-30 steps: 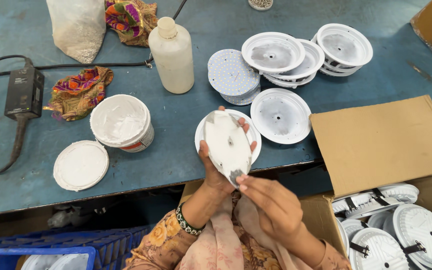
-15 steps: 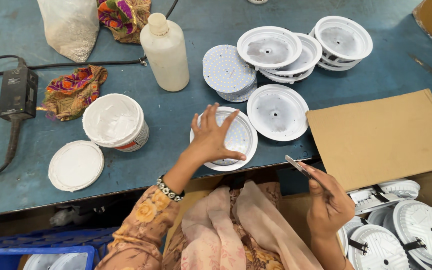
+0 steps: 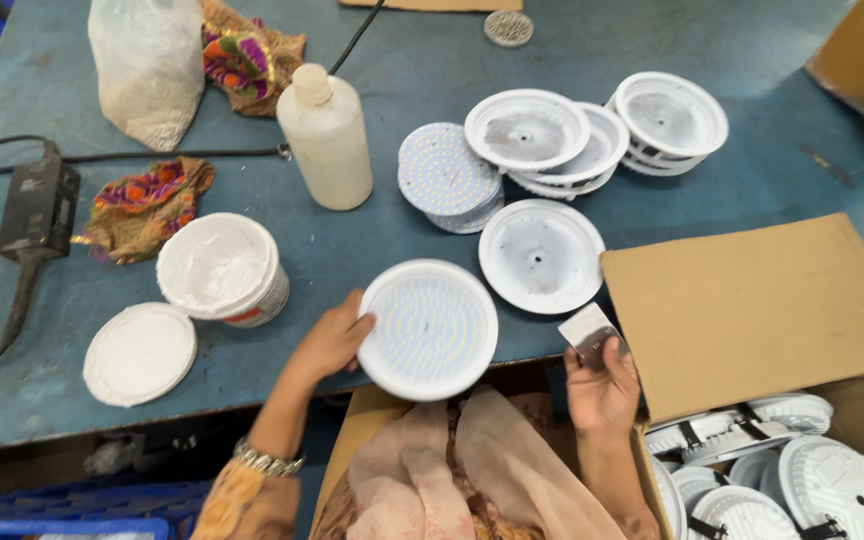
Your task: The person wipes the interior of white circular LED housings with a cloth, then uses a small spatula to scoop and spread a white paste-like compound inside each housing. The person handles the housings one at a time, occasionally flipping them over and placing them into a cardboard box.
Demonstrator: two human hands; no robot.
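Note:
My left hand (image 3: 330, 340) grips the left rim of a round white lamp housing (image 3: 428, 328) with a dotted LED disc inside, held at the near edge of the blue table (image 3: 402, 60). My right hand (image 3: 602, 388) holds a small flat metal scraper (image 3: 586, 332) upright, just left of a cardboard box flap (image 3: 752, 310). An empty white housing (image 3: 541, 256) lies on the table just beyond the held one.
Stacks of white housings (image 3: 672, 115) and LED discs (image 3: 447, 172) sit further back. A plastic bottle (image 3: 327, 135), an open white paste tub (image 3: 220, 268) and its lid (image 3: 139, 353) stand left. A box of finished lamps (image 3: 812, 480) is at lower right.
The left hand shifted from on top of the housing to its left rim. The right hand, with the scraper, moved right and then rose slightly beside the box flap.

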